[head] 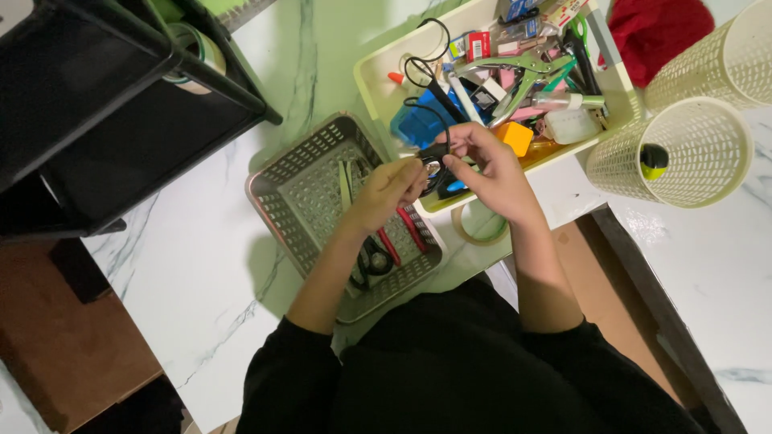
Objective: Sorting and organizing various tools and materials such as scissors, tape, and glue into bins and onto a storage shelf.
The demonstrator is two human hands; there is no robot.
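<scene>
Black cable [430, 133] pinched between both hands just above the near rim of the cream tray [371, 76], one thin loop arcing up over the tray's clutter. Left hand [392, 191] closed around the cable's lower end, fingers curled tight; right hand [486, 165] clamped on a small dark plug or connector, thumb and forefinger together (exact part too small to tell). Sorting looks partly done, as a judgement: grey mesh basket [293, 189], touching the tray's near-left corner, already holds red-handled pliers [402, 233], a coiled black item and pale tweezer-like pieces, yet sits mostly bare. Tray still heaped: metal punch pliers [523, 68], blue block [414, 124], orange piece [516, 137], clear bottle [569, 124], pens, small packets. Bulk of the work left, by the look of it. Materials: tray smooth hard plastic, basket perforated rigid grid, cable thin, rubbery, springy. Tape roll [481, 225] flat on the white marbled table [201, 265], just near of the tray. Two cream perforated cups [683, 153] lying on their sides right of the tray, one with a black-and-yellow cylinder inside. Black shelf unit [96, 112] well left of the tray.
</scene>
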